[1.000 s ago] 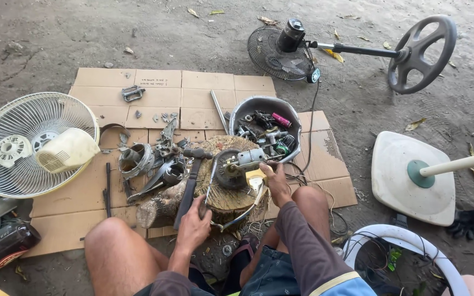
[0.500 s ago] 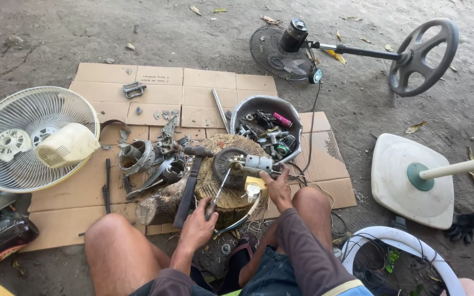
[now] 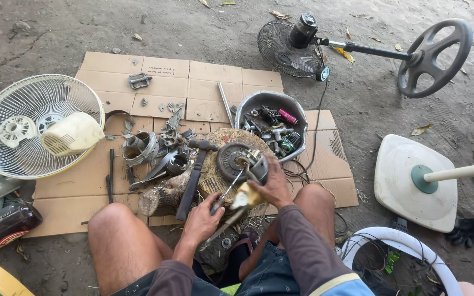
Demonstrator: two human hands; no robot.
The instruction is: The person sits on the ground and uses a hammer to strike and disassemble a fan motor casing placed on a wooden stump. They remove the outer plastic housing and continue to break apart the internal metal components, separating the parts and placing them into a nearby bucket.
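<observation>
Gripping pliers (image 3: 223, 197), the left hand (image 3: 204, 219) has shifted in from the stump's near edge; tool tips now touch the fan motor (image 3: 242, 161) on the wood stump (image 3: 215, 170), mid-cardboard. Right hand (image 3: 272, 183) stays closed on the motor's housing. Judged: work on the motor has begun.

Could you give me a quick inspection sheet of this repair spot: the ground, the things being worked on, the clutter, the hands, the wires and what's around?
Surface: flattened cardboard on bare dirt.
Job's things: fan motor on a wood stump; pliers against it.
Clutter: bowl of parts, metal housings, flat bar.
Grips: left hand closed on the pliers; right hand holds the motor.
Cables: black cord beside the bowl.
Surroundings: white fan guard, black stand fan, white fan base.
</observation>
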